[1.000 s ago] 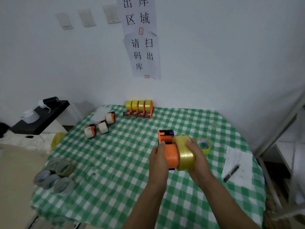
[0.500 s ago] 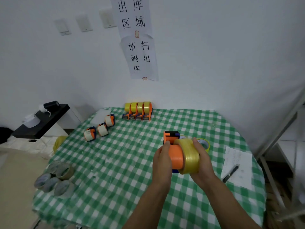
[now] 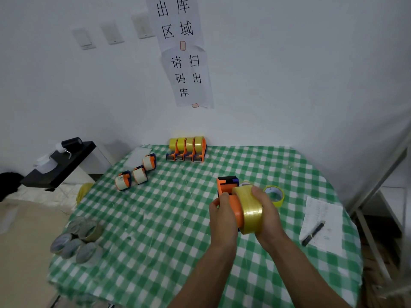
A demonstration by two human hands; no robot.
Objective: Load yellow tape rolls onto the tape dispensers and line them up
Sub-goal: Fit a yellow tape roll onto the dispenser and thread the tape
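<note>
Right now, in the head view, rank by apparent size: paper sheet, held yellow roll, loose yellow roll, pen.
1. paper sheet
2. held yellow roll (nearer the camera, so true size unsure)
3. loose yellow roll, partly hidden
4. pen

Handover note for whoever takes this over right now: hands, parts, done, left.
Left hand grips the orange dispenser; right hand grips the yellow roll on its hub, above the table; full seating unclear.
Done: four loaded dispensers lined up at the back edge.
Left: seat this roll, add it to the row. One loose yellow roll lies beside the hands; three dispensers with pale rolls sit at left.
</note>
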